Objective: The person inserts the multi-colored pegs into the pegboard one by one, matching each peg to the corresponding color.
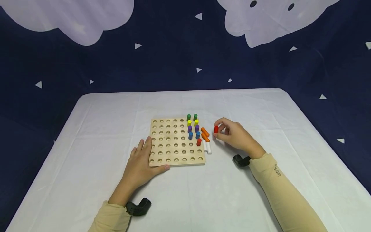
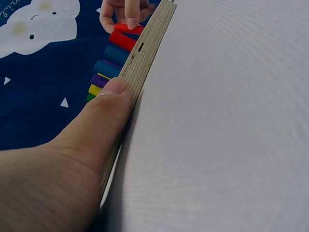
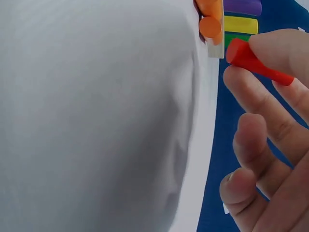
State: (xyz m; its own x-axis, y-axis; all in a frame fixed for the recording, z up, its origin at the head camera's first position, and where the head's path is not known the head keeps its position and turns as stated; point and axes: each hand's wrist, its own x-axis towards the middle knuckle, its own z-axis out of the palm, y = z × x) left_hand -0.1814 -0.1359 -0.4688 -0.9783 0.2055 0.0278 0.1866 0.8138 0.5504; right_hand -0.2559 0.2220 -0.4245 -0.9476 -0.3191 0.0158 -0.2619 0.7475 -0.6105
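Observation:
A square wooden pegboard (image 1: 175, 141) with rows of round holes lies on the table. At its near-left corner, my left hand (image 1: 139, 166) spreads its fingers against the left side, with the thumb along the front edge. To the right of the board my right hand (image 1: 234, 133) pinches a red peg (image 1: 216, 129) between thumb and fingertips; the right wrist view shows this red peg (image 3: 256, 63) tilted. Pairs of green (image 1: 195, 117), yellow (image 1: 196, 122), purple (image 1: 197, 128) and blue pegs (image 1: 190, 136) stand in the right-hand columns. One red peg (image 1: 199, 142) stands nearer the front.
Against the board's right side lie two orange pegs (image 1: 205, 131) and two white pegs (image 1: 209, 148). A white cloth covers the table (image 1: 261, 111). Behind it hangs a dark blue curtain (image 1: 168, 64) with clouds and triangles. Each wrist carries a black device (image 1: 139, 207).

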